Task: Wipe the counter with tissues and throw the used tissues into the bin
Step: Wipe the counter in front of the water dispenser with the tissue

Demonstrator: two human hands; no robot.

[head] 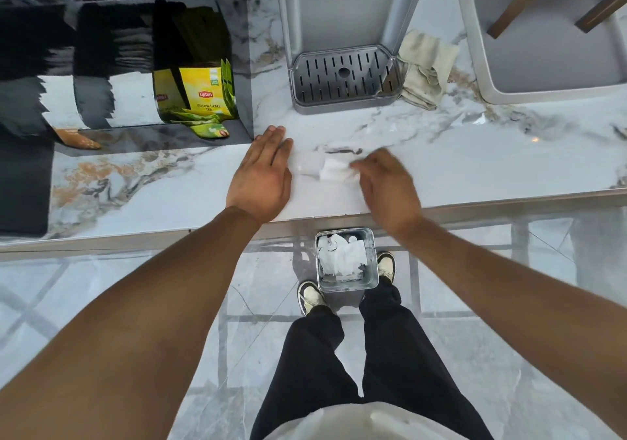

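A white tissue (334,170) lies on the marble counter (475,161) near its front edge. My right hand (386,188) is blurred and presses on the tissue's right side with its fingers over it. My left hand (263,171) rests flat on the counter just left of the tissue, fingers together and holding nothing. On the floor below the counter edge, between my feet, stands a square metal bin (346,260) with several crumpled white tissues inside.
A grey dispenser with a slotted drip tray (344,76) stands behind the tissue. A crumpled beige cloth (425,70) lies to its right, beside a sink (543,49). A dark organiser with yellow Lipton tea bags (200,93) sits at the left.
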